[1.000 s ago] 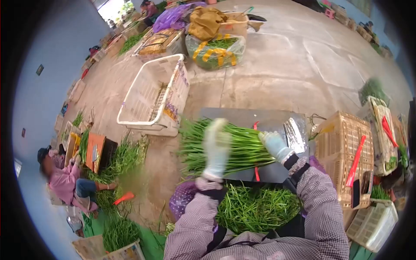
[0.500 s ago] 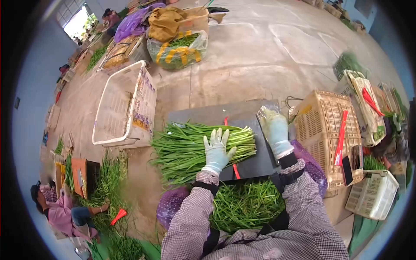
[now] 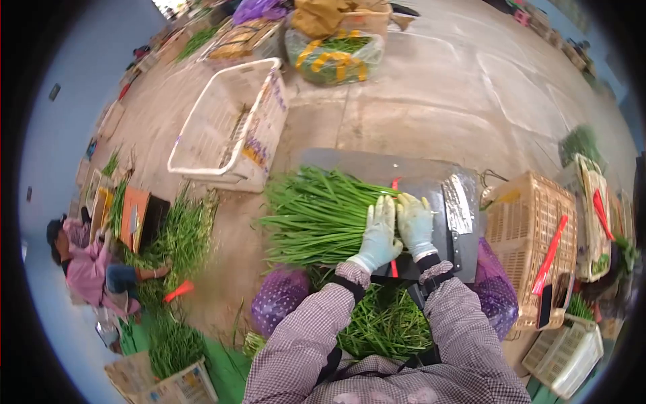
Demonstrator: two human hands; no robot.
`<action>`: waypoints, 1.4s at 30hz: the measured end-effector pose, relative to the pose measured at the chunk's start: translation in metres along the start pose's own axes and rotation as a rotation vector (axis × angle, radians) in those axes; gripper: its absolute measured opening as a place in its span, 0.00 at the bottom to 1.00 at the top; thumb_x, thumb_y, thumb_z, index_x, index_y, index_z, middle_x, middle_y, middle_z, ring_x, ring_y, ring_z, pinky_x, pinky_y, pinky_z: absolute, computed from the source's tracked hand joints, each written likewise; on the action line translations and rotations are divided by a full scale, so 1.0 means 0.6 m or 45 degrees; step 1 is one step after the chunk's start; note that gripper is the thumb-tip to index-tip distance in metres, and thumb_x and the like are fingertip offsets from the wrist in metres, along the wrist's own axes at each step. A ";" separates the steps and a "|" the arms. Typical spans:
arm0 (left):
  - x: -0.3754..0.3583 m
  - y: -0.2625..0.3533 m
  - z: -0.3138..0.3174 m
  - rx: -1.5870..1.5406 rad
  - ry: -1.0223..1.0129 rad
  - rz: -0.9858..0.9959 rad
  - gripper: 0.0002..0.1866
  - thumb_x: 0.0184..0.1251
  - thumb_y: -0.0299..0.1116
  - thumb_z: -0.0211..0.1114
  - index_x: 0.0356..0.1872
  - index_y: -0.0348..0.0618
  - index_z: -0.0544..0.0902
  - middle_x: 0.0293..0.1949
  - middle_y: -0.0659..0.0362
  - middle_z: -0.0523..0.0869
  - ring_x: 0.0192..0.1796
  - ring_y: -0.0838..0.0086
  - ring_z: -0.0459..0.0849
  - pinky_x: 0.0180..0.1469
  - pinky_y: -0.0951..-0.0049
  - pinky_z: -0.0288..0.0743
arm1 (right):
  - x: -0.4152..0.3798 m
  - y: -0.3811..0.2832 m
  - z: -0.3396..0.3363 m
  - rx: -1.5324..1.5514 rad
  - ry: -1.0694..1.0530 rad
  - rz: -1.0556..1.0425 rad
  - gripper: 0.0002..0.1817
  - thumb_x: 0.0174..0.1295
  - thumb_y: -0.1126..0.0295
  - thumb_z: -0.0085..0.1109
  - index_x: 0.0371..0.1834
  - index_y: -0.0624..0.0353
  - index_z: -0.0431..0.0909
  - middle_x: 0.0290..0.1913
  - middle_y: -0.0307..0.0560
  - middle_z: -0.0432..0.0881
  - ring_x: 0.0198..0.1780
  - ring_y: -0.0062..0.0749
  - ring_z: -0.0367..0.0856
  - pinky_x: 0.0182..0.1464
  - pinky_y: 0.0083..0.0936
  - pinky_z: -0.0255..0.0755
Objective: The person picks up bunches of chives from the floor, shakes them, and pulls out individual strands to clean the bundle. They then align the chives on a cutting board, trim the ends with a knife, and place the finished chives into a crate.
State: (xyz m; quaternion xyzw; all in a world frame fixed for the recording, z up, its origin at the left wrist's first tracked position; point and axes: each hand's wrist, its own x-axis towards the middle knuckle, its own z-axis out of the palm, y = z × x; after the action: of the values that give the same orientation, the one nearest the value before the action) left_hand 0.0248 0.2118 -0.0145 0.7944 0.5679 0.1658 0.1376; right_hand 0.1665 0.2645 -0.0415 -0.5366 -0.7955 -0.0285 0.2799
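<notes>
A wide bundle of long green stalks (image 3: 316, 215) lies across a dark board (image 3: 356, 161), leaves to the left. My gloved left hand (image 3: 379, 236) rests on the right part of the bundle, its fingers stretched forward. Beside it, my gloved right hand (image 3: 416, 222) is at the cut ends of the stalks, palm down with fingers extended. The hands are nearly side by side and cover the stalk ends. A red strip (image 3: 395, 269) runs under the bundle. To the right of my right hand lies a shiny metal blade (image 3: 458, 205) on the board.
A white crate (image 3: 269, 128) stands at the back left, a tan crate (image 3: 521, 222) on the right. Loose green cuttings (image 3: 383, 323) fill the space below the board, between purple bags (image 3: 279, 299). At the far left a person in pink (image 3: 91, 269) sits by a pile of greens.
My right hand has moved left from the blade to the stalk ends. My left hand has shifted toward those ends. The view has turned, and the blade now shows uncovered.
</notes>
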 end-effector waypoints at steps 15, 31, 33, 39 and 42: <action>-0.861 -0.122 -0.492 -0.634 1.340 -1.127 0.18 0.82 0.33 0.57 0.64 0.34 0.81 0.59 0.55 0.89 0.61 0.73 0.86 0.70 0.70 0.74 | 0.032 -0.111 -0.106 0.437 0.057 -0.128 0.22 0.81 0.67 0.53 0.73 0.65 0.73 0.70 0.56 0.80 0.71 0.43 0.77 0.76 0.35 0.66; -1.131 -0.255 0.191 -0.761 0.778 -2.500 0.77 0.48 0.65 0.83 0.83 0.28 0.41 0.82 0.32 0.53 0.85 0.43 0.51 0.84 0.55 0.50 | -0.263 -0.778 -0.221 1.154 -0.918 -1.053 0.21 0.63 0.80 0.64 0.60 0.57 0.81 0.58 0.49 0.85 0.57 0.46 0.84 0.61 0.39 0.78; -1.047 -0.243 0.136 -0.664 0.532 -2.634 0.77 0.48 0.66 0.82 0.84 0.31 0.40 0.83 0.34 0.52 0.85 0.45 0.52 0.84 0.51 0.51 | -0.295 -0.783 -0.201 1.130 -1.012 -1.029 0.21 0.63 0.79 0.65 0.60 0.57 0.81 0.58 0.48 0.85 0.55 0.46 0.84 0.59 0.39 0.78; -1.051 -0.277 0.155 -0.368 0.291 -2.830 0.67 0.52 0.53 0.83 0.84 0.36 0.47 0.76 0.42 0.69 0.74 0.52 0.72 0.75 0.51 0.67 | -0.317 -0.802 -0.173 1.065 -1.092 -1.068 0.20 0.62 0.78 0.66 0.59 0.57 0.83 0.57 0.48 0.85 0.54 0.46 0.84 0.59 0.38 0.78; -1.145 -0.262 0.219 -0.678 1.413 -2.457 0.60 0.51 0.38 0.85 0.82 0.36 0.55 0.65 0.46 0.81 0.61 0.60 0.83 0.64 0.59 0.78 | -0.308 -0.818 -0.165 1.075 -1.107 -1.102 0.19 0.63 0.76 0.65 0.58 0.58 0.83 0.56 0.49 0.85 0.53 0.47 0.84 0.58 0.38 0.78</action>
State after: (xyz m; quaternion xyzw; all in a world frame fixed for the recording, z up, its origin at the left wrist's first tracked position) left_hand -0.2608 -0.3937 -0.2713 -0.2099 0.8702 0.4339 0.1018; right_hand -0.1697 -0.1319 0.0787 0.0150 -0.9180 0.3868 0.0863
